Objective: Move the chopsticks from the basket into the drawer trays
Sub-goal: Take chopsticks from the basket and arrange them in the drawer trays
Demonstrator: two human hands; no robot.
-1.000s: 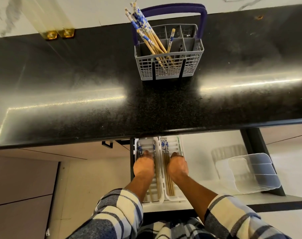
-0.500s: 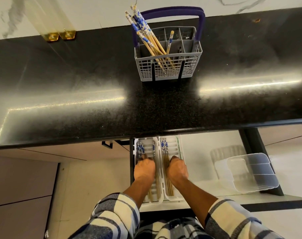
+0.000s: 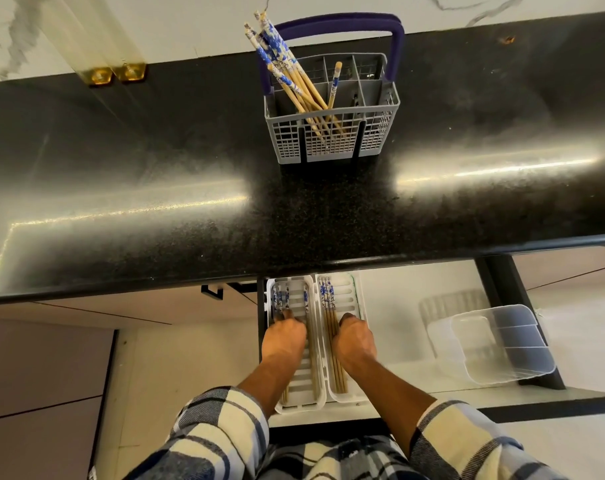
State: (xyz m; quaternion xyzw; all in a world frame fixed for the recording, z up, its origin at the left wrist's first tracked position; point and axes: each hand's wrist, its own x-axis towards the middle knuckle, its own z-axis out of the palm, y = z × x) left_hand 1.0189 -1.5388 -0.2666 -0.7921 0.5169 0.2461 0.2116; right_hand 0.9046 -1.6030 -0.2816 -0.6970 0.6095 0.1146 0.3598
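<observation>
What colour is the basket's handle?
Dark purple-blue; the handle arches over the grey basket, seen in the head view.

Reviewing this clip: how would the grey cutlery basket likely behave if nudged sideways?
The basket looks like light openwork plastic, so it would probably slide on the glossy counter. The chopsticks lean out to one side, possibly making it tippy.

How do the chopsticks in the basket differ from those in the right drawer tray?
The basket chopsticks stand leaning, patterned ends up; the right tray chopsticks lie flat, side by side. The first poke above the basket rim; the second sit inside the right tray. Both share a blue-and-white pattern.
</observation>
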